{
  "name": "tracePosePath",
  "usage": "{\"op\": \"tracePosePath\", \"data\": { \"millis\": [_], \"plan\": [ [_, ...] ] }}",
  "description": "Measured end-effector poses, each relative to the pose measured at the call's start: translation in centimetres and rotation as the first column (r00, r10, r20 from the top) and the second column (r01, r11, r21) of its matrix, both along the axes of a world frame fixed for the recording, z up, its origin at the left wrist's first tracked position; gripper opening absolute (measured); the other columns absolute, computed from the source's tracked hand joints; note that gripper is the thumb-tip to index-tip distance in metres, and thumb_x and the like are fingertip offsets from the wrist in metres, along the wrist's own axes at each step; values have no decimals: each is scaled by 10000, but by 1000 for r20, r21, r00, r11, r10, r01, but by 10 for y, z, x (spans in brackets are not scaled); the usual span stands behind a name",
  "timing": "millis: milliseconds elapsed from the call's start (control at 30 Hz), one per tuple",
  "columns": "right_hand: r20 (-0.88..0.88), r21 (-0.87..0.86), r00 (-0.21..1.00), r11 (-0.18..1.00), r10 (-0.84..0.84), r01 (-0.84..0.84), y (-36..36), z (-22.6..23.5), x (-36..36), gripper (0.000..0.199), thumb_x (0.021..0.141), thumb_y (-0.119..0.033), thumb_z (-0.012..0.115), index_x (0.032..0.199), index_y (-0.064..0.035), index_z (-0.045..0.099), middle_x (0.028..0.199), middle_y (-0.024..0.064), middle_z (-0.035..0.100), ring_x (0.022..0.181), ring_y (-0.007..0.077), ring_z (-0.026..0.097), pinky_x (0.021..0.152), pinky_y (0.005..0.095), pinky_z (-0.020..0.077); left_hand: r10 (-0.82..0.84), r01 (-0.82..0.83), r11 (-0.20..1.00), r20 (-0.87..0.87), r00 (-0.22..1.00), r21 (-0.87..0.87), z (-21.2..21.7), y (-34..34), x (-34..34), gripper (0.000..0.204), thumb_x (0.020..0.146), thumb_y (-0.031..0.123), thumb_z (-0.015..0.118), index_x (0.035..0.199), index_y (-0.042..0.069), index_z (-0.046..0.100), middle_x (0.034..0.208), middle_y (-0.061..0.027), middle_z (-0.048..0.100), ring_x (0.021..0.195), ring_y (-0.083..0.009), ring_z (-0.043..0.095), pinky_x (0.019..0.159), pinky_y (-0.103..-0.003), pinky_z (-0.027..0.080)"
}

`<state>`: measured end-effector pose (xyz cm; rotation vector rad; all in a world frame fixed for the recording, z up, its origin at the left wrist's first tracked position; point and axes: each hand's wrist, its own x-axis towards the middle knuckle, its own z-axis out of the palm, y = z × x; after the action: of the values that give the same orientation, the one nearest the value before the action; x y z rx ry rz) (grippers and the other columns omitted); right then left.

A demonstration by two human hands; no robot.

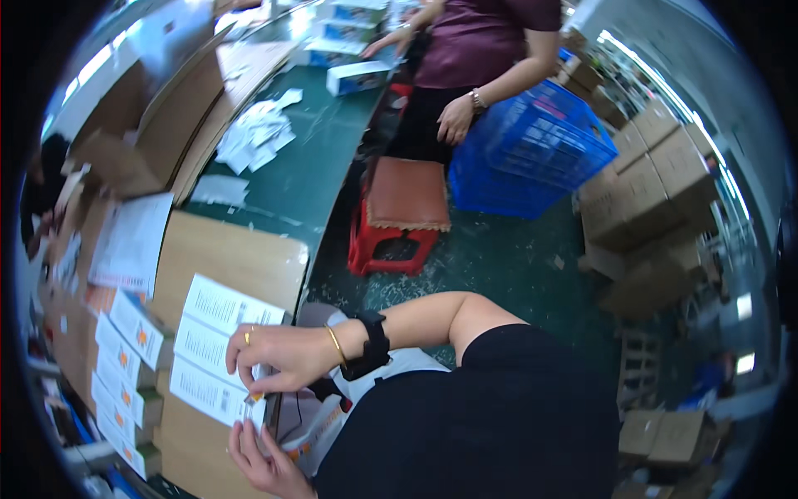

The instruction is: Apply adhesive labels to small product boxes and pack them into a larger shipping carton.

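Note:
My right hand (287,353), with a gold bracelet, a ring and a black wristband, reaches over white cartons (220,345) with dark print that lie side by side on a tan board. Its thumb and fingers pinch a small orange and silvery piece (254,398), too small to name. Close below, my left hand (270,464) is bent with its fingertips around the pale lower end of this piece; what it grips cannot be made out. Beyond the cartons, a row of white boxes (125,391) with orange marks and green sides stands on the table.
A printed white sheet (133,244) and loose white papers (258,133) lie along the table. Another person (490,50) stands at its far end, touching boxes. On the floor are a red stool (403,208), a blue crate (532,150) and stacked brown cartons (648,175).

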<state>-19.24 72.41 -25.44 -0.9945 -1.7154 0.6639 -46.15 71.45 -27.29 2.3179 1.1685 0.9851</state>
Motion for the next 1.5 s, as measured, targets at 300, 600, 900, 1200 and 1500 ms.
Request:
{"op": "tracePosePath", "data": {
  "millis": [300,600,900,1200,1500],
  "plan": [
    [-3,-34,999,999,-35,35,-24,-5,3,124,919,-116,793,871,-59,693,1233,138,684,1234,327,608,1061,443,486,11,-12,1000,53,999,9,-1,-2,-2,265,1021,-21,735,1286,-41,731,1341,-209,660,1211,-356,672,972,-433,567],
    [-59,-48,996,997,-62,60,-21,-11,-6,121,902,-97,789,847,-52,692,1209,129,671,1211,322,597,1069,447,469,18,-22,994,33,999,109,38,-10,8,202,1006,62,786,1203,23,803,1256,-229,733,1069,-427,710,894,-497,574],
    [-56,-86,997,995,-58,53,-23,-10,3,112,936,-92,772,891,-41,683,1252,141,665,1256,315,592,1084,439,471,-5,-2,992,54,999,129,34,-7,11,208,998,77,801,1203,39,805,1236,-217,748,1082,-425,713,945,-515,540],
    [-71,-61,994,995,-78,74,-23,-10,0,106,908,-81,794,904,-35,698,1210,141,685,1213,331,615,1075,451,471,-6,1,993,45,999,116,35,-7,11,213,996,74,804,1206,35,801,1232,-219,748,1080,-428,714,958,-515,532],
    [-94,-72,994,996,-58,52,-22,-8,0,111,911,-76,794,898,-42,689,1222,141,687,1223,333,613,1074,456,479,-3,-2,993,37,999,118,22,-3,6,234,990,55,804,1222,28,796,1247,-231,739,1080,-430,711,980,-525,524]
  ]
}}
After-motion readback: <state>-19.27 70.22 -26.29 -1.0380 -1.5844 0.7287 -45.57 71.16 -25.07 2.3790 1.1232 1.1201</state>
